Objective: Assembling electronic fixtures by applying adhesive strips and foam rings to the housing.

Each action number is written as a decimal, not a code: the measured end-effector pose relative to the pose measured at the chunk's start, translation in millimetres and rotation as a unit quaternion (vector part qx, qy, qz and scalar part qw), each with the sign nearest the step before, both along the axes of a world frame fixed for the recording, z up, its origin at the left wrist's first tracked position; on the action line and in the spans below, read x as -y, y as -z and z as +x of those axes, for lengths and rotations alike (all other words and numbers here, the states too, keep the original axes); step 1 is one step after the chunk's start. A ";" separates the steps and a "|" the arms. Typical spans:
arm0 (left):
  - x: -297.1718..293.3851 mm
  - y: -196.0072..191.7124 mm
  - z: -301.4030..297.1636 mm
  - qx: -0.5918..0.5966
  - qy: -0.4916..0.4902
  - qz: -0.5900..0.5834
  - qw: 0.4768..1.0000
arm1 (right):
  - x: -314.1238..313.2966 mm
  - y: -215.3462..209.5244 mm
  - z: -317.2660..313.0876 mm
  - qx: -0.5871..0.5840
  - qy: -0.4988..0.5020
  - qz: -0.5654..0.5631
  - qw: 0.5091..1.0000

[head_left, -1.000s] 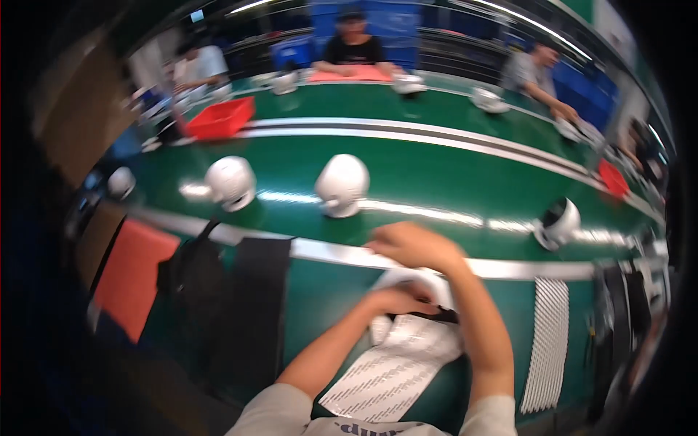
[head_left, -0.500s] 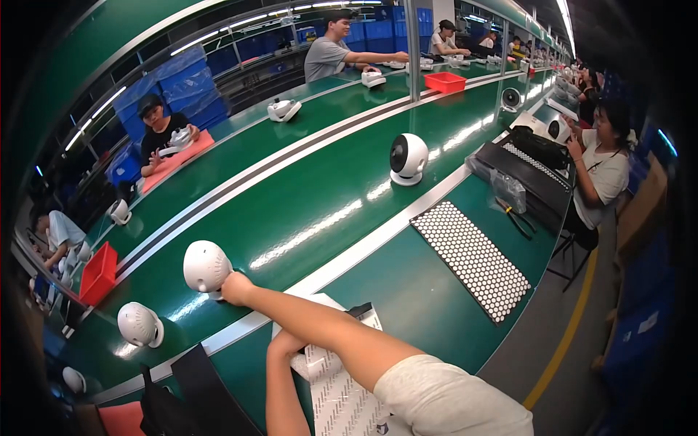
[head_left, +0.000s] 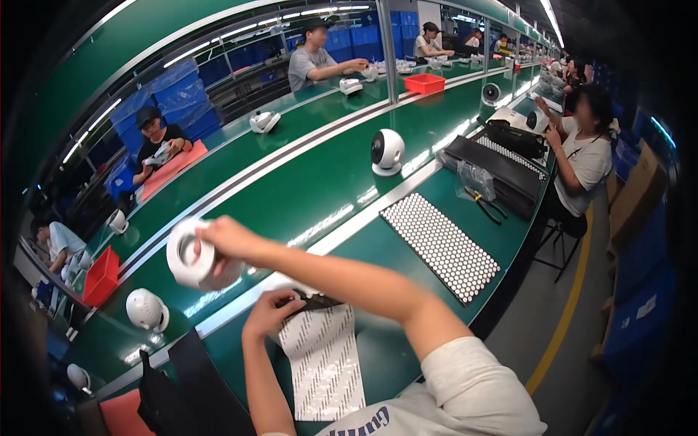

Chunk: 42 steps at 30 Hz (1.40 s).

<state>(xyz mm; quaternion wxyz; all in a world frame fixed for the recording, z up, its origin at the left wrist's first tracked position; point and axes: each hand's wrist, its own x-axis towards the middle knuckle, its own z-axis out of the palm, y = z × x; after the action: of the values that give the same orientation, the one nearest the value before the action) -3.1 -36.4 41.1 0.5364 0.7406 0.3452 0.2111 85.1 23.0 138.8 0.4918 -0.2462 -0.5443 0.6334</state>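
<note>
Right hand (head_left: 222,240) raised over belt (head_left: 291,196), gripping round device (head_left: 193,254). Left hand (head_left: 267,318) lower, near bench edge, resting on top end of sheet (head_left: 323,363). Sheet flat on bench, between the two forearms. Second device (head_left: 147,310) on belt, left of and below held one. Third device (head_left: 387,151) on belt far right, well apart. Dotted tray (head_left: 440,243) on bench right of sheet. Bag (head_left: 476,178) and pliers (head_left: 488,207) beyond tray. Dark mat (head_left: 196,385) left of sheet. Red bin (head_left: 102,276) at far left, across belt. Seated person (head_left: 585,156) at bench's right end.
</note>
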 end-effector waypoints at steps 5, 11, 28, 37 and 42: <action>32.4 -59.5 -23.6 -0.004 -0.003 0.143 0.990 | 50.1 -61.4 69.1 0.038 0.082 0.052 0.995; 96.2 -118.8 -83.6 0.005 -0.016 0.181 0.983 | 80.3 -31.9 91.9 -0.036 0.106 0.015 0.994; 39.5 -112.8 -53.7 0.086 0.019 0.247 0.965 | 80.3 72.0 102.3 0.329 -0.118 -0.105 0.931; 8.0 -107.6 -29.9 0.082 -0.113 0.224 0.965 | 91.4 -5.8 92.8 0.188 0.192 0.174 0.947; 9.6 -110.7 -33.0 0.040 -0.112 0.220 0.968 | 90.4 -2.8 83.5 0.195 0.213 0.114 0.951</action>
<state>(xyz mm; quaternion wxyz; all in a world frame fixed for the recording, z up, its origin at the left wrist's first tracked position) -36.1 -46.0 151.8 0.3468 0.7879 0.3495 0.3698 168.7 -67.4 141.6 0.5243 -0.4175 -0.6329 0.3876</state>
